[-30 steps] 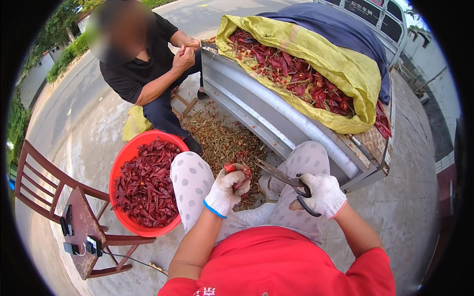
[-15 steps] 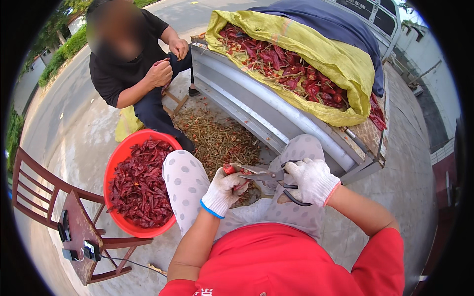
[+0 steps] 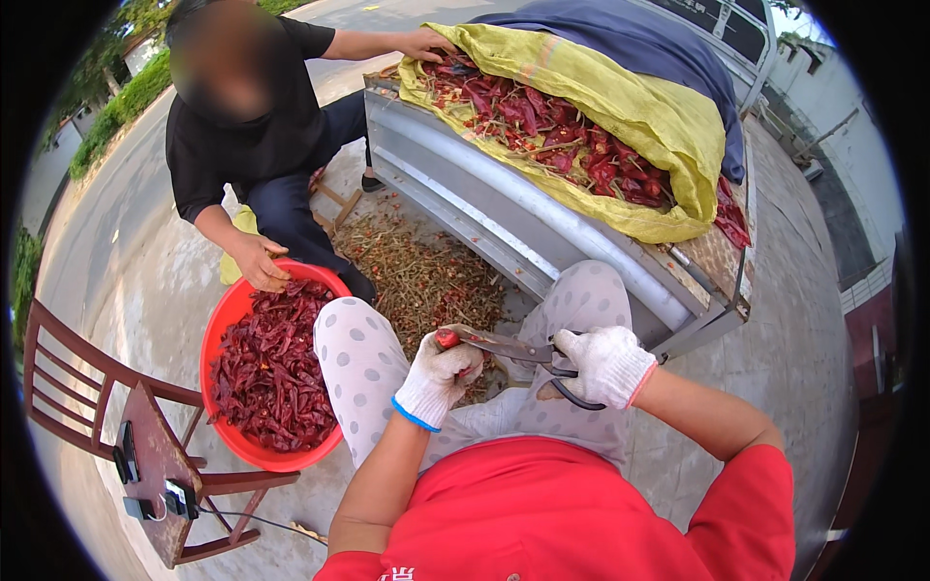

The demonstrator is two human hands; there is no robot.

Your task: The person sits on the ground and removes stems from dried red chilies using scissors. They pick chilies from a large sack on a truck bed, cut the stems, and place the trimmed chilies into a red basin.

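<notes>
In the middle, over my lap, my left hand (image 3: 439, 380), in a white knit glove with a blue cuff, is closed around a dried red chili pepper (image 3: 448, 338). The pepper's end pokes out above the fingers. My right hand (image 3: 608, 366), gloved in white with a red cuff edge, grips dark-handled scissors (image 3: 523, 349). Their blades reach left to the top of my left hand, beside the pepper. Whether the blades touch a stem there is too small to tell.
A red basin (image 3: 218, 416) of dried chilies stands left of my knee. Ahead, a yellow sack (image 3: 668, 121) of chilies lies on a metal truck bed (image 3: 465, 184). Cut stems (image 3: 417, 276) cover the ground. A seated co-worker (image 3: 242, 145) faces me; a wooden chair (image 3: 155, 426) stands left.
The co-worker's hands have parted: one now reaches to the sack, the other hangs over the basin's rim. My right hand and the scissors have shifted slightly; my left still holds the pepper.
</notes>
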